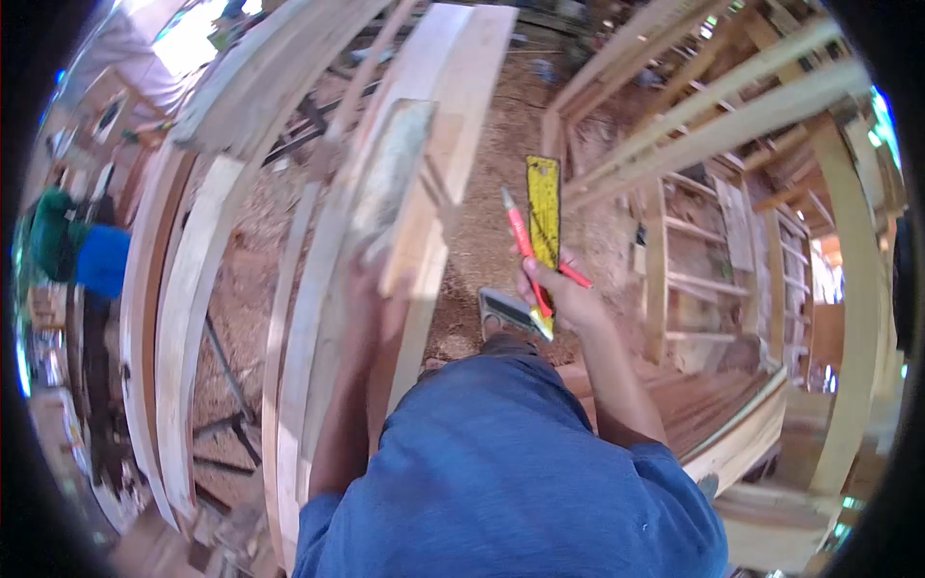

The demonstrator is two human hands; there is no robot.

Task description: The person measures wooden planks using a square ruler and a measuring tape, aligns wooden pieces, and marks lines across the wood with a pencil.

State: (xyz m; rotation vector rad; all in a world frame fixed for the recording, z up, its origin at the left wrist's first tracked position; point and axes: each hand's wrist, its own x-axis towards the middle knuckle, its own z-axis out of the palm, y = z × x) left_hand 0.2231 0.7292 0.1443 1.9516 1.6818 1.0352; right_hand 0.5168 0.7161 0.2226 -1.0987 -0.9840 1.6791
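My right hand [559, 294] is closed around a square with a yellow blade [544, 207] with dark markings; a grey bar [511, 313] at its lower end looks like the handle. In the same fingers is a red pencil-like tool [517, 226] with a pale tip, and another red end [575, 275] sticks out to the right. My left hand [378, 284], blurred by motion, grips the near end of a short wooden piece [414, 222] with a rough greyish face. This piece is over the long pale boards [467, 87]; whether it touches them I cannot tell.
More long planks [198, 231] run along my left on dark metal supports [231, 376]. Wooden frames [713, 154] stand at the right, above stacked boards [718, 414]. Sawdust covers the floor [525, 96]. At the far left is a person in green and blue [82, 246].
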